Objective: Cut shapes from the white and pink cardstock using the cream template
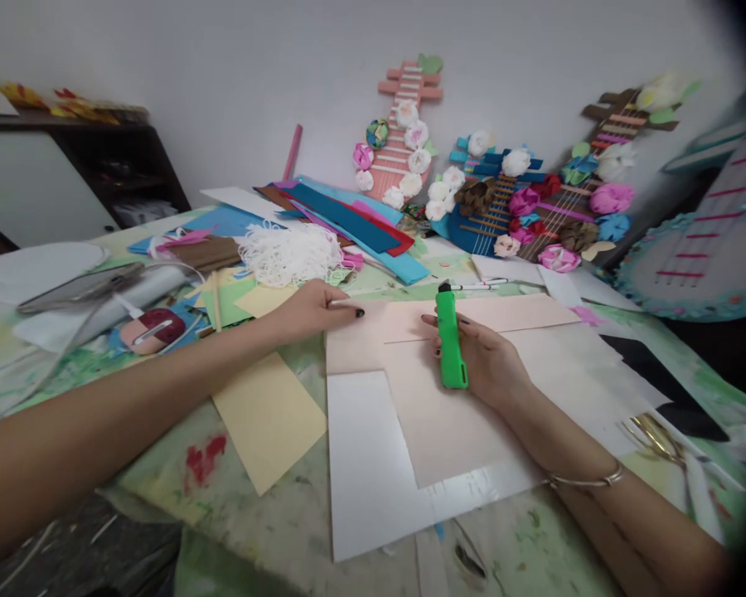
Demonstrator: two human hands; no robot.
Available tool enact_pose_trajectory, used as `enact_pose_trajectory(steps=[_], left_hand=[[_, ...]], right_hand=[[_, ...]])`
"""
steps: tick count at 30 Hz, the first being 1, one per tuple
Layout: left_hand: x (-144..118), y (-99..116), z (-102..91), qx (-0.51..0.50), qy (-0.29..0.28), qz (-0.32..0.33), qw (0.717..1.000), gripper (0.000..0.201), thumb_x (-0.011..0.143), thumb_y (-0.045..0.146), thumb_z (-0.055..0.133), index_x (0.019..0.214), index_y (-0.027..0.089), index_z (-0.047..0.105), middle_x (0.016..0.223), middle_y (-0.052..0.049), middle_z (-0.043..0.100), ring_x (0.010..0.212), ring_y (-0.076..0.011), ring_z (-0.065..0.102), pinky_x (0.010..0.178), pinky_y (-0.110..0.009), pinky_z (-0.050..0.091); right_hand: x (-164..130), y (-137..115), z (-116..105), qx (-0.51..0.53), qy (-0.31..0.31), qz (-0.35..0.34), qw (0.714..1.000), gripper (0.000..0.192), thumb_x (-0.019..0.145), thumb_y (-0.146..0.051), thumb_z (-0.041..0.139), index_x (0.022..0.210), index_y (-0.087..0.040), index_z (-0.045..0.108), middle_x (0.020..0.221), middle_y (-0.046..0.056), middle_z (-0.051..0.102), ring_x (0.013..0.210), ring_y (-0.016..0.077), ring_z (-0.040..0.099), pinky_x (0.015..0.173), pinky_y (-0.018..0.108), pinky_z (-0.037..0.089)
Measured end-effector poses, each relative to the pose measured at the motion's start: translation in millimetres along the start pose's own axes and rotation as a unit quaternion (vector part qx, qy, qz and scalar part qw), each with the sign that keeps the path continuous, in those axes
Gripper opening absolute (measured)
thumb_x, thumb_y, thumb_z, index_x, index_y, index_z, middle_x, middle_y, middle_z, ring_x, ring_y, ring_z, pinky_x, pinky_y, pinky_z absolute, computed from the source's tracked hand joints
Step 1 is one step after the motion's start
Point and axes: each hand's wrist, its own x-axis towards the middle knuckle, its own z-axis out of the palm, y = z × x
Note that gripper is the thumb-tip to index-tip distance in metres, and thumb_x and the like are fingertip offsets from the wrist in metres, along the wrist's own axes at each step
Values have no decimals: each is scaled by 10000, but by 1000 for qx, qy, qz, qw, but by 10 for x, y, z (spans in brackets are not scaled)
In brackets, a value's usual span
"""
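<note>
My right hand (488,361) grips a green utility knife (451,340), its black tip pointing away from me over a pale pink sheet (448,414). The pink sheet lies on a larger white board (360,464). My left hand (314,308) presses flat on the pink sheet's far left corner, fingers pointing right. A thin bracelet sits on my right wrist.
A yellow paper sheet (267,419) lies left of the board. White string (292,253) and coloured paper strips (354,220) are piled behind. Paper guitars with flowers (410,141) lean on the wall. Gold scissors (656,435) and a black paper piece (665,381) lie at right.
</note>
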Motion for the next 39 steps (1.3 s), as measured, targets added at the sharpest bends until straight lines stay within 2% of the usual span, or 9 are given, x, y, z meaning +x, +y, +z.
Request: enact_pose_trajectory(steps=[6, 9, 12, 17, 20, 23, 29, 34, 39], left_hand=[[104, -269, 11, 4, -7, -2, 1000, 352, 736, 463, 673, 731, 113, 718, 636, -22, 662, 581, -150, 582, 542, -231, 435], [87, -323, -4, 14, -17, 2, 1000, 319, 717, 440, 693, 758, 126, 736, 635, -7, 655, 575, -133, 565, 529, -212, 404], [74, -331, -21, 24, -17, 10, 1000, 292, 724, 419, 691, 758, 133, 739, 643, 5, 646, 602, -125, 556, 549, -203, 392], [83, -323, -12, 48, 5, 17, 999, 272, 723, 386, 688, 791, 130, 751, 666, 7, 657, 638, -131, 555, 567, -202, 381], [87, -313, -7, 61, 11, 20, 998, 263, 708, 374, 686, 784, 131, 750, 681, 5, 670, 648, -135, 564, 574, -203, 386], [88, -313, -12, 71, 17, 22, 997, 255, 705, 363, 677, 790, 135, 752, 694, 1, 680, 673, -144, 579, 598, -206, 393], [90, -351, -15, 81, 19, 24, 996, 268, 706, 376, 656, 777, 130, 738, 730, -14, 695, 717, -168, 611, 629, -219, 423], [101, -380, -11, 92, 26, 24, 995, 256, 688, 371, 663, 768, 139, 734, 739, -13, 699, 741, -178, 625, 653, -227, 440], [110, -401, -15, 91, 27, 24, 995, 266, 686, 383, 669, 772, 139, 735, 750, -19, 701, 730, -176, 627, 653, -229, 453]], right_hand=[[12, -14, -66, -49, -29, -27, 998, 351, 766, -183, 626, 1115, -210, 659, 1272, 82, 649, 842, 154, 648, 848, 341, 542], [25, 11, -85, -55, -35, -22, 998, 356, 724, -193, 704, 1080, -188, 691, 1257, 90, 649, 870, 154, 642, 892, 327, 526], [46, 41, -104, -38, -24, -20, 999, 330, 706, -192, 732, 1034, -170, 710, 1133, 80, 677, 865, 155, 634, 892, 317, 524], [49, 49, -109, -41, -18, -22, 999, 323, 712, -200, 726, 1032, -166, 707, 899, 42, 648, 783, 146, 622, 788, 286, 543], [31, 41, -86, -8, 7, -6, 1000, 242, 760, -250, 711, 989, -175, 691, 863, 27, 628, 663, 117, 593, 613, 246, 537], [18, 37, -61, 15, 25, 4, 1000, 177, 793, -276, 696, 939, -181, 666, 806, 11, 616, 552, 90, 523, 463, 205, 459], [6, 39, -30, 7, -28, 4, 1000, 223, 826, -250, 609, 1027, -170, 658, 942, 51, 603, 594, 119, 484, 549, 293, 473], [3, 49, -25, -19, -59, -9, 998, 254, 805, -242, 619, 1053, -188, 636, 865, 23, 543, 536, 104, 392, 498, 282, 389], [3, 55, -18, -16, -61, -6, 998, 244, 810, -240, 617, 1048, -190, 636, 844, 16, 532, 530, 104, 386, 502, 290, 355]])
